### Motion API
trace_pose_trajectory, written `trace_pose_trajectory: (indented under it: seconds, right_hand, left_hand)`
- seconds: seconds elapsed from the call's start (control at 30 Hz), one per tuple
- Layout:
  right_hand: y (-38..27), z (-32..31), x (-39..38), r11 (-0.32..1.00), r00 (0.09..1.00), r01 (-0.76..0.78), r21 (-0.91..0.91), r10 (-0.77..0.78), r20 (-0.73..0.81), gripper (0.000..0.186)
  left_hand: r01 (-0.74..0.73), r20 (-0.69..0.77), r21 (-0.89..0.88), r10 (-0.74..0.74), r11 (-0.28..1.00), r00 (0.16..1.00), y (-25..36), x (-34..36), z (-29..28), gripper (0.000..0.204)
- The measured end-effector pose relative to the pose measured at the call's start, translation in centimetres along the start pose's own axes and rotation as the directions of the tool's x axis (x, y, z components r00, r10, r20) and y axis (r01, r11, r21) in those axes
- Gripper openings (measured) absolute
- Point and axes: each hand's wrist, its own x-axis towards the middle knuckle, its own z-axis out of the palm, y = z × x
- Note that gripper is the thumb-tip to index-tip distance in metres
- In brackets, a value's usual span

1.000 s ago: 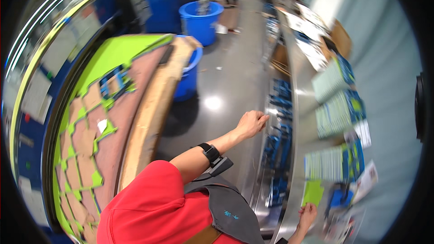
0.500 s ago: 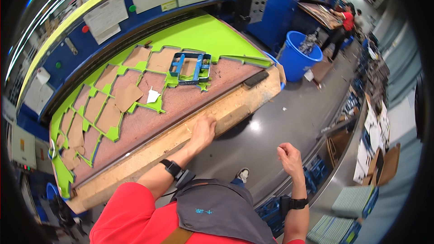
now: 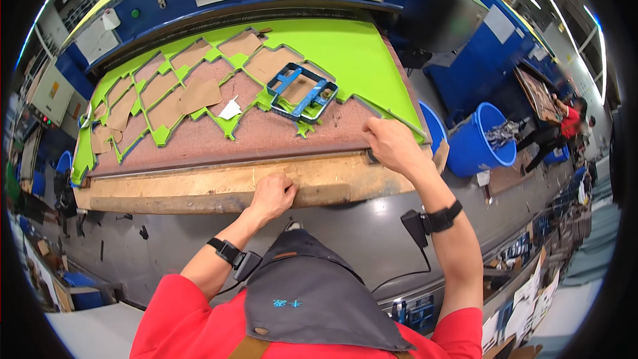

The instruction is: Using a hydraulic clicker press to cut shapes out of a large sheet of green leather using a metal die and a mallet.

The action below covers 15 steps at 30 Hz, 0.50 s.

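My left hand [image 3: 272, 196] rests on the wooden ledge [image 3: 186, 183] along the front of the cutting table, its fingers curled in, and nothing shows in it. Farther right, my right hand [image 3: 393, 143] is over the table's front edge with its fingers bent together; the fingertips are hidden. Just under it peeks a dark block [image 3: 371, 157], mostly covered by the hand. A blue-framed cutting die [image 3: 302, 93] sits on the bright green sheet [image 3: 332, 40], left of my right hand. Cut-out openings fill the sheet's left part, with brown pieces [image 3: 201, 95] among them.
A white scrap [image 3: 230, 109] lies near the die. Blue machine panels [image 3: 232, 1] with papers stand behind the table. At right are a blue bin [image 3: 482, 139] holding grey scraps and, beyond it, a person in red [image 3: 569, 121]. Grey floor [image 3: 345, 233] lies between table and shelving.
My right hand has moved from the air at the right onto the table's front edge. My left hand stays on the ledge. The view has turned, with the table more level now.
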Motion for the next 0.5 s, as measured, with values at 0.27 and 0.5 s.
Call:
trace_pose_trajectory:
  seconds: [0.27, 0.5]
  right_hand:
    - [3.4, 8.3, 16.3, 0.828, 0.845, 0.533, -0.176, -0.509, 0.164, 0.010]
    - [6.1, 11.9, 20.9, 0.651, 0.653, 0.747, -0.135, -0.680, 0.335, 0.007]
  left_hand:
    - [-0.080, 0.086, -0.126, 0.092, 0.989, 0.992, -0.5, 0.7, -1.1, 0.020]
    - [-0.005, 0.018, -0.168, 0.008, 0.986, 1.000, 0.5, 1.1, -1.0, 0.025]
